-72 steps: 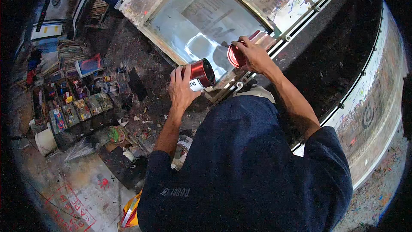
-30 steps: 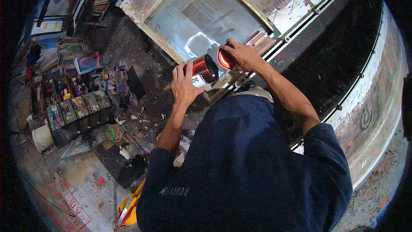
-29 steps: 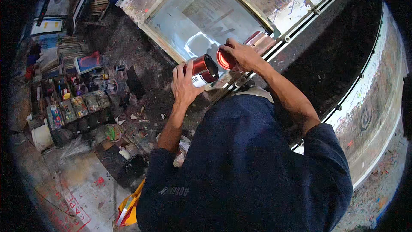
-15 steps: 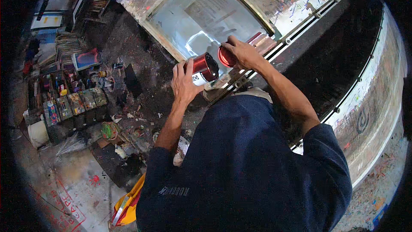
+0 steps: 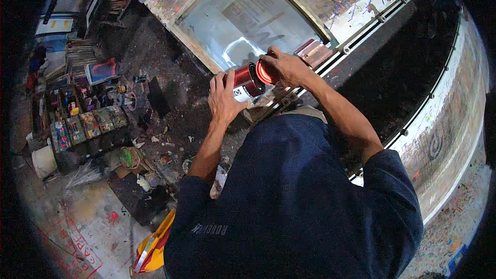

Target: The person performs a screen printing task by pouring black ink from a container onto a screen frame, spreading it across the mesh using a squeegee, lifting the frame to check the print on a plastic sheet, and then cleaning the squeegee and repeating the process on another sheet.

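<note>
"Red can (image 5: 242, 77) with a white label (image 5: 241, 93). Held how?"

"Gripped round its side by the fingers of the left hand (image 5: 222, 104), tipped over, dark end facing the right hand (image 5: 287, 67)."

"And in the right hand?"

"Clasped from above, a shiny round red piece (image 5: 264, 74), bright rings on the inside. Lid or second can? Cannot tell."

"Touching the can, or apart?"

"Right beside that dark end; cannot tell about contact. Held side by side at the near corner of a framed screen (image 5: 217, 26), grey-blue, with dark marks and a glaring reflection."

"And next to the right hand?"

"Lying at the edge of the stained tabletop (image 5: 361, 18), just beyond the knuckles, a glossy reddish piece (image 5: 313, 52). Running along that edge, a pale rail (image 5: 365, 34)."

"Out to the left?"

"On the dark, littered floor (image 5: 137, 51), a paint-smeared rack (image 5: 90, 130), a white bucket (image 5: 43, 161) and stacked frames (image 5: 80, 54) farther up. Low down, a yellow and red bag (image 5: 155, 245) beside the dark shirt (image 5: 289, 191)."

"And to the right?"

"Past a dark gap, another long surface (image 5: 444, 175), white-edged and paint-marked, bowed in view, with a dark round mark (image 5: 435, 144)."
</note>
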### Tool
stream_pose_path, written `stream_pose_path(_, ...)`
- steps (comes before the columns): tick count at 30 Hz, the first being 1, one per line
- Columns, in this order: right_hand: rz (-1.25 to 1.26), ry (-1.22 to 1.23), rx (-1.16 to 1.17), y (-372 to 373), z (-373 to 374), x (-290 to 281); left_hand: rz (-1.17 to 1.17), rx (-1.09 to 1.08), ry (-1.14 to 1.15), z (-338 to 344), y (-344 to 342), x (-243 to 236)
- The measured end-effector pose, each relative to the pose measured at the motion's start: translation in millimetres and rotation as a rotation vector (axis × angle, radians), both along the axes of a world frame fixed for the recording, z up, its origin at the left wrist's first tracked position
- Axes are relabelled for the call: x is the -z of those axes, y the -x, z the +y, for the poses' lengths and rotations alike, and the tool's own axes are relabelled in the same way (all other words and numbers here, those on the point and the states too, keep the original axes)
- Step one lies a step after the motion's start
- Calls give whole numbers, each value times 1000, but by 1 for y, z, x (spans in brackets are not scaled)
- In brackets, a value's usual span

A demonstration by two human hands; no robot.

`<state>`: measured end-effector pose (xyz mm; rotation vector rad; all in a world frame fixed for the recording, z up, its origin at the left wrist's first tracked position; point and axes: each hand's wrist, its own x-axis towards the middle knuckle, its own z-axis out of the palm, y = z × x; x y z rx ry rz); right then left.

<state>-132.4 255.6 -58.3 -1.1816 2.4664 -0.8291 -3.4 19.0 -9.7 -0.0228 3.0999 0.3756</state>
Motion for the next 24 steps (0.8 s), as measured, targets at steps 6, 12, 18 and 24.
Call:
stream_pose_path(6,-16,-2,88,5,9,-2,28,11,-14,-3,-4,-1)
stream_pose_path(12,7,81,-30,-2,-5,4,34,-25,-50,0,-5,2)
stream_pose_path(18,-25,-36,-87,-1,-20,12,74,-44,-93,-4,-14,8)
stream_pose_path(24,68,-7,-109,15,-14,35,226,-136,-202,-9,-30,23)
